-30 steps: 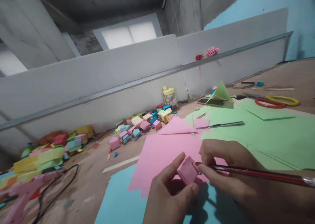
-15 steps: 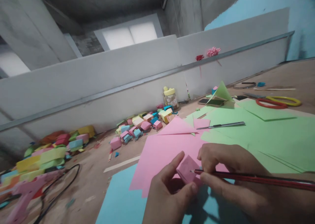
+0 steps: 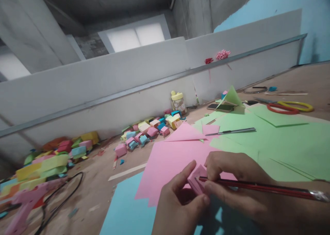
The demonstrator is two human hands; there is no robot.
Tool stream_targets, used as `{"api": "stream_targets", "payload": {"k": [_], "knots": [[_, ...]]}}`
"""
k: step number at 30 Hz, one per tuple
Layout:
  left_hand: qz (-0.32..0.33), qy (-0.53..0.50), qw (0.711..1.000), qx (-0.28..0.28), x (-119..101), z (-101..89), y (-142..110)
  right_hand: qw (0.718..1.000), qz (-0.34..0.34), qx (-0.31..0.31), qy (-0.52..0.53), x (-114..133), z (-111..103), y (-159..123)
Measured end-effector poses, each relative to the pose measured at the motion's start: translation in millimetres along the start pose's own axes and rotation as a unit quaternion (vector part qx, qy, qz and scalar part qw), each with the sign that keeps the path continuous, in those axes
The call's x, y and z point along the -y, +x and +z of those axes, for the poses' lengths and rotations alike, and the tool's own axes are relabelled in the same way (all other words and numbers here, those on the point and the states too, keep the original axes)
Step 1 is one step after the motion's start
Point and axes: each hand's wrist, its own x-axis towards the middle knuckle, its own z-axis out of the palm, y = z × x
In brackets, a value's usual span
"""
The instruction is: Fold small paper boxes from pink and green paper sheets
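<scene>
1. Fingers of the right hand [image 3: 238,169]: closed round a red-and-black pencil [image 3: 257,187], gripped near its tip.
2. Left hand [image 3: 177,200]: thumb and forefinger grip a small pink paper box [image 3: 197,171] above the blue sheet [image 3: 123,207] and pink sheets [image 3: 165,166].
3. Change: the tip lies slightly farther left than half a second ago, the box a little turned; pencil work on this face appears under way.
4. Orientation: pencil tip points left, long axis sloping gently down rightward; box tilted, roughly cubic, without evident long axis.
5. Surroundings: green sheets [image 3: 296,149] to the right; craft knife [image 3: 232,131] beyond the right hand; folded paper pieces [image 3: 152,129] near the far edge of the tabletop [image 3: 98,183].
</scene>
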Motion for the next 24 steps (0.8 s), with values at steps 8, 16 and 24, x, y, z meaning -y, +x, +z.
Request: {"api": "stream_targets", "payload": {"k": [8, 16, 24], "knots": [[-0.004, -0.007, 1.0, -0.006, -3.9, 2.6, -2.3, 0.999, -0.033, 0.027, -0.03, 1.9, -2.6, 0.9], [-0.018, -0.006, 0.999, -0.029, -8.4, 1.7, -4.5, 0.991, -0.017, 0.025, -0.132, 3.7, -4.4, -2.6], [-0.011, -0.004, 0.999, -0.031, -13.4, 3.1, -6.9, 0.991, -0.004, -0.085, -0.1, 11.0, -7.4, -4.6]]}}
